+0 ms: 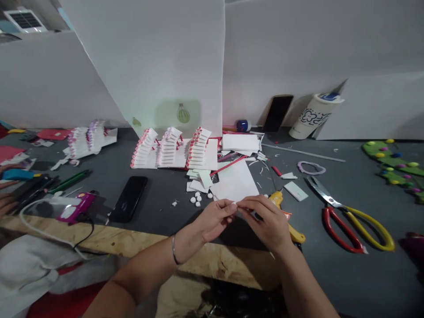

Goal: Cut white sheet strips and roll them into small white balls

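My left hand (215, 219) and my right hand (266, 219) meet at the fingertips over the table's near edge. Between them they pinch a small white piece (235, 203), mostly covered by the fingers. Just left of my hands lie several small white balls (198, 198). Behind my fingers is a white sheet (236, 179) on the dark table. A yellow glue gun (294, 233) sits partly hidden behind my right hand. Farther back stand white stepped pieces with red and pale purple tips (199, 148).
Red and yellow handled scissors (344, 212) lie at right, near a purple ring (311, 168). A black phone (129, 199) and a magenta device (74, 207) are at left. A white cup (313, 115) leans at the back. Another person's hand (7, 194) shows at far left.
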The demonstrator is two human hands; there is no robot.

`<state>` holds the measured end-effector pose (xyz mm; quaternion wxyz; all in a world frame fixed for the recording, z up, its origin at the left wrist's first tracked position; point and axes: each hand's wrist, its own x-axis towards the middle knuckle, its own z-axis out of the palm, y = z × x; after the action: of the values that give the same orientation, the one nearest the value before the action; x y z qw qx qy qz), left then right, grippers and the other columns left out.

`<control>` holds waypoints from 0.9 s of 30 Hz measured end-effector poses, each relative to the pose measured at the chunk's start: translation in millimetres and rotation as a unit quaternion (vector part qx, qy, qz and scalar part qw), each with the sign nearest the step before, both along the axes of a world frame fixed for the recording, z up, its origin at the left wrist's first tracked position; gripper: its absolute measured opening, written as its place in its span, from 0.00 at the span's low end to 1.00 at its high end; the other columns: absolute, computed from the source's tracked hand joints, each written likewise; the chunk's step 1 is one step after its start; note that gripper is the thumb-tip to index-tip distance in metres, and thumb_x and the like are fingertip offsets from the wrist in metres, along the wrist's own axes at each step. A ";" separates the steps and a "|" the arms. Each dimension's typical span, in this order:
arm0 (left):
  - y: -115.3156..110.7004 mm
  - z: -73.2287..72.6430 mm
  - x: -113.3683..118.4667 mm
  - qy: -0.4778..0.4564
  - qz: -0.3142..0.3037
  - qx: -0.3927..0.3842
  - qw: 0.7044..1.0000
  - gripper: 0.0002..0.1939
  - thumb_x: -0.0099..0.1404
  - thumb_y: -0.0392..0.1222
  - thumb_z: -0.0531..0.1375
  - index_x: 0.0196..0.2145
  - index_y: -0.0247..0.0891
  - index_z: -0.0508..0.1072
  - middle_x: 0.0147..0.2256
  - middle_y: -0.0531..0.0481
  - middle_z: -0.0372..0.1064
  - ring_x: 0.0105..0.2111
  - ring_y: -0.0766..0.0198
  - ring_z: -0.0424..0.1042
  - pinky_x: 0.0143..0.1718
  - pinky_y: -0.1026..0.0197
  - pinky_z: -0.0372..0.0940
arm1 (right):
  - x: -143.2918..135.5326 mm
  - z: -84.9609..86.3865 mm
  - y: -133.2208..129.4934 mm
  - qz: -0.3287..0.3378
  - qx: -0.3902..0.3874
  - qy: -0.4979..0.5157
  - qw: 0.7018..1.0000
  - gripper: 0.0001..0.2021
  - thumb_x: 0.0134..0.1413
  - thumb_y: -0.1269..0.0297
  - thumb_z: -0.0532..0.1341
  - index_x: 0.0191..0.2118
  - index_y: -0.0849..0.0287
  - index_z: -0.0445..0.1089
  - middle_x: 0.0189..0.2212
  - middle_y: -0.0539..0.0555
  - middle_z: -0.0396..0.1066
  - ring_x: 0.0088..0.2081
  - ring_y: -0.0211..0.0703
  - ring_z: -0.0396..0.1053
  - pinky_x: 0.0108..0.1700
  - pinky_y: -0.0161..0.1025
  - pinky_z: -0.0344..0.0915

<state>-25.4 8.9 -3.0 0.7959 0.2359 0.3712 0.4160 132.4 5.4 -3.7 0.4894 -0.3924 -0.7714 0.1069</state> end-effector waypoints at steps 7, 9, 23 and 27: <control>3.1 -0.1 1.0 0.020 0.013 0.018 1.000 0.20 0.42 0.47 0.75 0.22 0.32 0.71 0.20 0.56 0.63 0.22 0.74 0.58 0.25 0.67 0.52 | -6.3 0.4 0.5 -0.022 -0.023 0.012 0.999 0.07 0.57 0.70 0.60 0.36 0.52 0.74 0.30 0.54 0.75 0.33 0.44 0.72 0.36 0.42 0.71; 4.9 3.6 -0.3 0.022 0.007 0.035 0.999 0.19 0.45 0.48 0.74 0.23 0.32 0.73 0.21 0.54 0.65 0.23 0.73 0.60 0.27 0.67 0.54 | -6.8 1.1 0.7 -0.034 -0.049 0.046 0.997 0.06 0.57 0.70 0.60 0.36 0.52 0.74 0.30 0.54 0.75 0.32 0.44 0.72 0.35 0.41 0.70; 12.7 4.4 -5.9 0.056 0.022 0.056 0.997 0.17 0.42 0.45 0.75 0.28 0.32 0.79 0.24 0.52 0.70 0.23 0.73 0.61 0.26 0.66 0.54 | -6.7 -8.7 0.8 0.002 -0.182 0.122 0.976 0.05 0.57 0.64 0.62 0.37 0.53 0.76 0.34 0.53 0.77 0.35 0.43 0.74 0.39 0.40 0.69; 11.0 4.6 -5.1 0.063 0.024 0.055 0.996 0.17 0.42 0.46 0.75 0.27 0.31 0.79 0.23 0.52 0.69 0.22 0.73 0.60 0.26 0.66 0.54 | -5.8 -8.5 0.6 -0.003 -0.200 0.124 0.972 0.04 0.56 0.63 0.63 0.35 0.53 0.76 0.32 0.54 0.77 0.34 0.44 0.74 0.38 0.42 0.70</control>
<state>-30.5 19.8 1.6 0.7464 0.2962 0.4027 0.4393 126.6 6.0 -12.1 0.4928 -0.4687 -0.6664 0.3055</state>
